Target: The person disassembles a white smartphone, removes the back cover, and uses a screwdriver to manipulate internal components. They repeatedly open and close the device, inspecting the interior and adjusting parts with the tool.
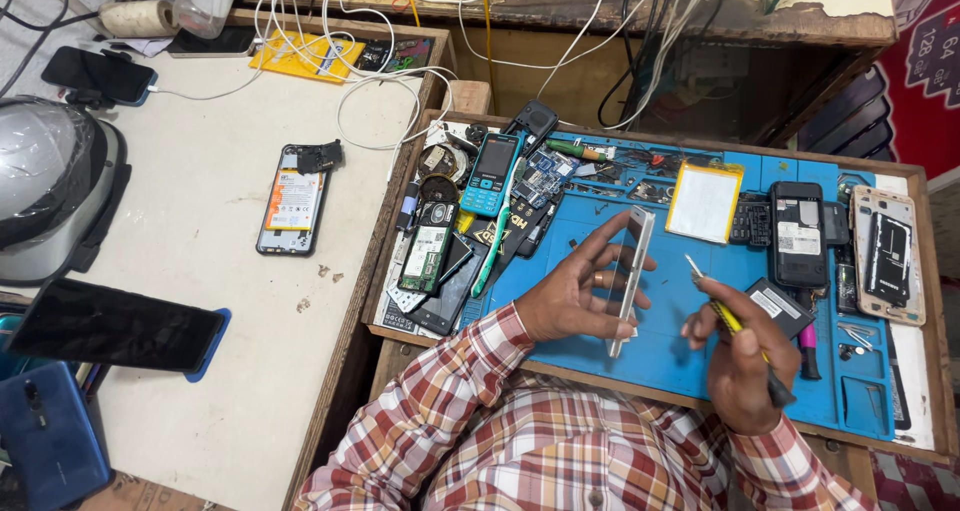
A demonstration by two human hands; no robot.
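A slim silver phone (630,281) is held edge-on and nearly upright above the middle of the blue mat (660,356). It is gripped by the left hand (580,291): fingers are closed round its far edge, thumb on the near side, so only the thin side and part of one face are seen. Just right of the phone, a yellow-handled tool (728,319) is pinched in the right hand (745,371), fingers curled shut about the handle, metal tip aimed up-left toward the phone's edge. Tip and phone are close but not seen to touch. Both wrists are covered by red-and-white checked sleeves (470,401).

On the mat, right of the tool, a small dark battery (780,306) is laid flat, with a black phone (797,233) opened at the back beyond it and a white-framed phone shell (886,254) at the far right edge. A yellow-bordered pale panel (704,201) is set far of the hands. To the left on the tray, a teal keypad phone (490,174), a circuit board (427,246) and loose parts are heaped together.

On the white table (200,221) to the left, a phone with its back off (293,201) is lying alone. A black phone on a blue case (115,326) is near the left edge, a blue phone (45,431) nearer still, and a grey helmet (50,186) further back. White cables (350,31) are tangled along the far side.
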